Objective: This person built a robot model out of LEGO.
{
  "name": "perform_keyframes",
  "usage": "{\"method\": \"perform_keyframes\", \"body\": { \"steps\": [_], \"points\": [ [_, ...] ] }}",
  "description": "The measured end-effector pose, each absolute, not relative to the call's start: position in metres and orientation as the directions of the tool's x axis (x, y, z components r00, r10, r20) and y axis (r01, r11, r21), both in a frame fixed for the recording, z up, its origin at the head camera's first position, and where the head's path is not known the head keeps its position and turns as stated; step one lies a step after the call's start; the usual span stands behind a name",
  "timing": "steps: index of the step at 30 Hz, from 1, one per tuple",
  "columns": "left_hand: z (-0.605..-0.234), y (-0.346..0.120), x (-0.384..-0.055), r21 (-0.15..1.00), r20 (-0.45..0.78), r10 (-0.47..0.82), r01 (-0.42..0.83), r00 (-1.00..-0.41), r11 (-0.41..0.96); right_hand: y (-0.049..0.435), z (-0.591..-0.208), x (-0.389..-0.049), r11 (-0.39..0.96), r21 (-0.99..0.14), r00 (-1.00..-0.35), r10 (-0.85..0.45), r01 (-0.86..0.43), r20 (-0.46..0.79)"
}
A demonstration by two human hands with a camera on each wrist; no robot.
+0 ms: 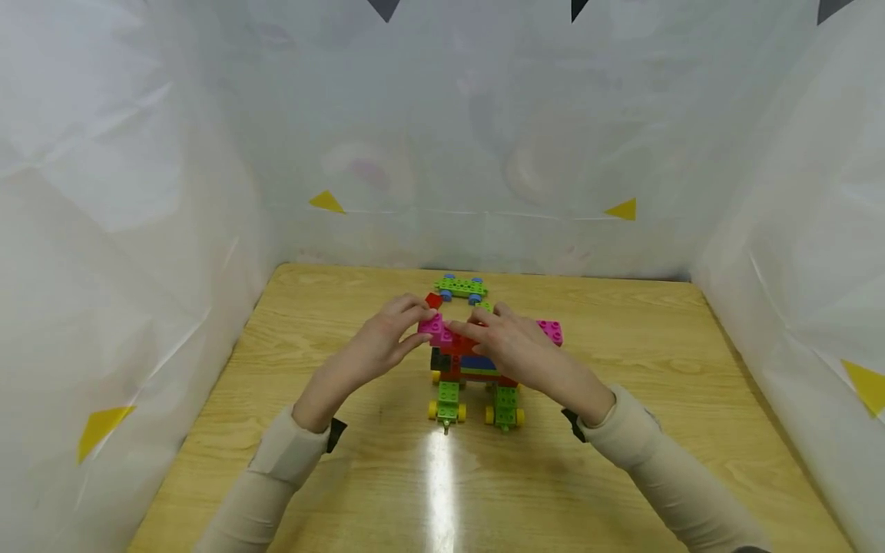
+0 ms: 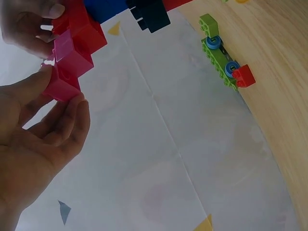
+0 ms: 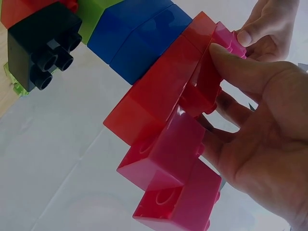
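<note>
My left hand pinches a pink toy brick between thumb and fingers at the left end of a stepped brick build. My right hand grips a red brick on top, its thumb on one side and fingers on the other. Beyond the right hand, stepped pink bricks form the other end. Below the red row come blue bricks and a black studded brick. Green wheeled bases with yellow wheels, one on the left and one on the right, stand at the bottom front.
Behind the build, a green wheeled base with blue wheels stands on the wooden table. A loose red brick and a small green brick are beside it. White sheeting with yellow triangles encloses the back and sides.
</note>
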State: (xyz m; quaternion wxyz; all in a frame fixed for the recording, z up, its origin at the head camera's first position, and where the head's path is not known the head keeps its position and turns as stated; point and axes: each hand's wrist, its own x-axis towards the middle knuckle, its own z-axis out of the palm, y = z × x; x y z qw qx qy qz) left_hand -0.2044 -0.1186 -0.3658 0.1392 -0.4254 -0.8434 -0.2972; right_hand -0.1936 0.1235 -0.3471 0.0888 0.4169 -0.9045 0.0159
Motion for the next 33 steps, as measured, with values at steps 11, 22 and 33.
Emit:
{"method": "perform_keyframes", "body": {
  "steps": [11, 22, 33],
  "points": [
    [-0.371, -0.117, -0.200, 0.440, 0.483, 0.595, 0.765, -0.643, 0.470, 0.125, -0.352, -0.194, 0.638, 0.032, -0.621, -0.759, -0.770, 0.196],
    [-0.380, -0.110, -0.208, 0.675, 0.345, 0.565, 0.616, -0.750, 0.405, 0.127, -0.352, -0.197, 0.642, 0.011, -0.627, -0.752, -0.767, 0.203],
    [-0.386, -0.102, -0.217, 0.676, 0.379, 0.552, 0.629, -0.743, 0.384, 0.130, -0.354, -0.197, 0.655, -0.033, -0.642, -0.728, -0.755, 0.241]
  ]
}}
